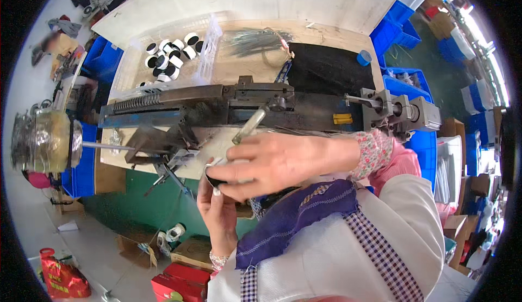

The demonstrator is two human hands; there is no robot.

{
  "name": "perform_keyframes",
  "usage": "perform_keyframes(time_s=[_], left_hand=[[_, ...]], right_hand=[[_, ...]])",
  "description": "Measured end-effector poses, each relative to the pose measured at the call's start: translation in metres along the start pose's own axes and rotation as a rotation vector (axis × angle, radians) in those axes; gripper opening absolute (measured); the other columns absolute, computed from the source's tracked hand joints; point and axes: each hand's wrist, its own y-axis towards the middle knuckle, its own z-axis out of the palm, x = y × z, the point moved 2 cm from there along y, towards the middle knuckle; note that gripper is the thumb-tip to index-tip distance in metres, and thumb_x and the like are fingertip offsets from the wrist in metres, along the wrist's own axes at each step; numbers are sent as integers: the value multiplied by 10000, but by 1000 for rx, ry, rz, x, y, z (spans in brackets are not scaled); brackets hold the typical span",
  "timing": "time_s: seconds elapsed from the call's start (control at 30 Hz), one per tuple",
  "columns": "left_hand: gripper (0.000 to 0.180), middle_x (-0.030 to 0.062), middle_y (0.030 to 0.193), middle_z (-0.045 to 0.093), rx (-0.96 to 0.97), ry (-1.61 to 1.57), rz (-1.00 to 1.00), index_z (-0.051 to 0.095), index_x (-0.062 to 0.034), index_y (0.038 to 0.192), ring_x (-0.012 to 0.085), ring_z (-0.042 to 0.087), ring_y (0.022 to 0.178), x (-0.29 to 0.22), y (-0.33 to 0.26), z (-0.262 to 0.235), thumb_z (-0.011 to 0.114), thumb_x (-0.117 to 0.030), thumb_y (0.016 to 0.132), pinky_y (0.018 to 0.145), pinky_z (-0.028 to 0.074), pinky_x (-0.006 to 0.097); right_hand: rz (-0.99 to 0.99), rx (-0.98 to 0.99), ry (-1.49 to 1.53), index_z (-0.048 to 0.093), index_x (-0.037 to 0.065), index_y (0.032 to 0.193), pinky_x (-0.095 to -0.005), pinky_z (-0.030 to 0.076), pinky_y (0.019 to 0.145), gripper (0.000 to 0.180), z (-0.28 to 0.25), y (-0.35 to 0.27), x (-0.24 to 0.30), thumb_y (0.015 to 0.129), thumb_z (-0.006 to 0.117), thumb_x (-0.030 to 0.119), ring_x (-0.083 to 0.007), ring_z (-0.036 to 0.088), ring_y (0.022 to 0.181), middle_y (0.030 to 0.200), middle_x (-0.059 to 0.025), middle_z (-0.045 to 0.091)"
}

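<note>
Pale wooden benchtop (234, 65) lies under a dark metal machine (318, 106), a clear crate (211, 49) at far left. Nearer, left of centre, the left hand (217, 212) and right hand (266, 163) pinch a small black-and-white piece (215, 182) between them.

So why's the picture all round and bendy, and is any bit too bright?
Head view: the fisheye lens bends edges, like those of the pale back board, and the corners are black; head view too: the bright strip near the right rim glares white, but the fingers aren't washed out.
</note>
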Motion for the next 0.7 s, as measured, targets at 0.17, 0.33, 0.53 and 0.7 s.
perform_keyframes(time_s=[0.17,0.33,0.53,0.7], left_hand=[[535,153,1215,548,-181,452,175,352,62,1378,189,574,1040,13,-4,9,539,42,877,789,521,288],[499,111,1330,418,-182,494,336,331,41,1393,198,527,1120,24,-3,20,462,71,912,893,527,332],[462,106,1142,480,-461,779,587,565,-95,1283,142,513,939,33,-12,15,616,37,843,741,481,238],[476,91,1121,477,-510,681,697,599,-90,1240,133,520,929,31,-13,14,644,85,800,713,497,236]], right_hand=[[632,-95,402,530,55,1213,-392,512,816,481,26,-21,19,799,702,229,-316,568,999,1168,-162,495],[704,-285,522,621,50,1068,-275,528,627,315,43,-23,6,769,721,62,-198,609,866,1058,-109,542],[589,-429,560,633,49,1025,-271,501,577,322,68,-14,13,725,750,34,-186,591,754,1004,-103,540],[457,-514,476,642,19,984,-269,493,603,277,74,-7,16,725,725,-31,-191,583,752,962,-104,543]])
